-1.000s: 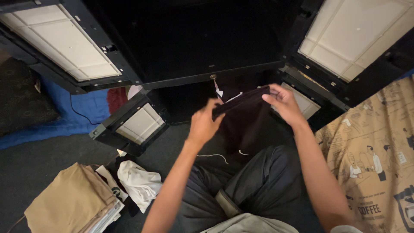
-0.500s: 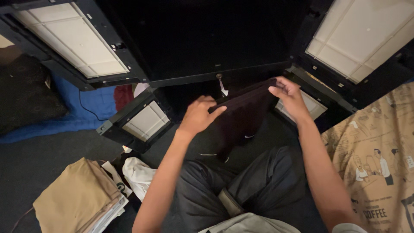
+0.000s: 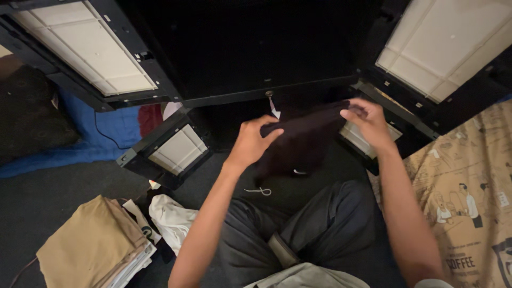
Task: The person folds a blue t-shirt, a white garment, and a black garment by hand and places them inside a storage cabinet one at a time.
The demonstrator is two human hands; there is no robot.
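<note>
The left hand [image 3: 250,141] and the right hand [image 3: 368,122] each grip one end of a dark garment [image 3: 304,136], fingers pinched closed on the fabric. The garment hangs between both hands above the lap (a white drawstring [image 3: 260,190] dangles below it), in front of the open black cabinet [image 3: 256,48]. Folded tan clothes [image 3: 88,248] and a white cloth [image 3: 170,221] lie on the dark floor [image 3: 48,194] at the lower left.

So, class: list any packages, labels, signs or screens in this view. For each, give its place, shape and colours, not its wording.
Printed bedspread: right edge, tan cloth with small cartoon figures and dark lettering.
White tag: a small slip above the dark garment held by the left hand and right hand.
Printed white item: beside the folded tan clothes, bottom left, with a dark green mark.
No packages, signs or screens.
</note>
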